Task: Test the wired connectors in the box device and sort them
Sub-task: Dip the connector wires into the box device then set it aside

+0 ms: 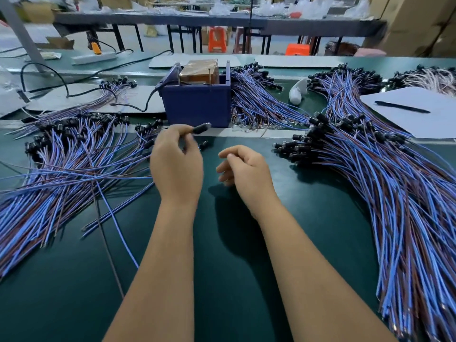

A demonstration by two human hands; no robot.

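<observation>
The left hand (176, 166) pinches a small black round plug (201, 128) on thin wires; its wires are hidden. The right hand (243, 169) is loosely curled, holding nothing. At twelve o'clock stands the square blue plastic box (197, 104). Heaps of blue and brown wires lie at nine o'clock (61, 169) and three o'clock (382, 183) on the smooth green mat (234, 255).
</observation>
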